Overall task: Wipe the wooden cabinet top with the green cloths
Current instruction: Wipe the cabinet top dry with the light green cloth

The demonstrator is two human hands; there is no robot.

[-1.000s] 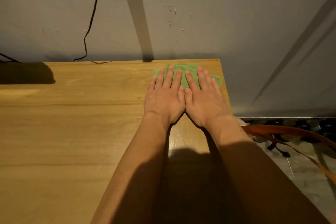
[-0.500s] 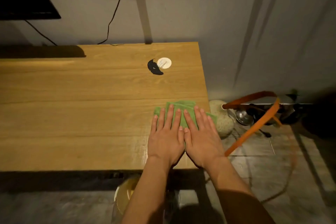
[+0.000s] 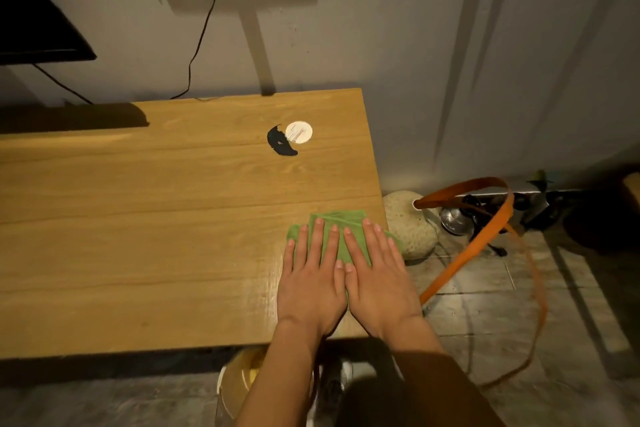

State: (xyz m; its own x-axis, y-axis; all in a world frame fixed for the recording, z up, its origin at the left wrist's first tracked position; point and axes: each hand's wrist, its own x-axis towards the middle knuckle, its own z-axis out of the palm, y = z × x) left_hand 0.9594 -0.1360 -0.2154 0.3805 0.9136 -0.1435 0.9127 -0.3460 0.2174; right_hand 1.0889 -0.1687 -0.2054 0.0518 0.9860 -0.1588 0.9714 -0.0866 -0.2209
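Screen [image 3: 31, 21]: a dark flat panel at the far left, well away from the green cloths; no brand or writing can be read on it.
Cable [image 3: 201, 38]: a thin black line hanging down the grey wall, behind and left of the cloths.
Surface [image 3: 138, 236]: the wooden cabinet top, pale oak-toned planks with visible grain, a faint sheen just left of the cloths.
Disc [image 3: 298, 131]: a small white round piece beyond the cloths, with a black patch [image 3: 280, 146] touching its left side; marks on the disc are too small to read.
Left hand [image 3: 310, 282]: flat, palm down, fingers spread narrowly, pressing the cloths' left part.
Green cloths [image 3: 337, 224]: folded, bright green, lying at the surface's right edge, mostly covered by both hands; one corner overhangs the edge.
Right hand [image 3: 379, 284]: flat, palm down, thumb touching the left thumb, pressing the cloths' right part.
Stone [image 3: 410, 229]: pale and rounded, on the floor just right of the cloths.
Strap [image 3: 485, 222]: orange, looping across the floor further right.
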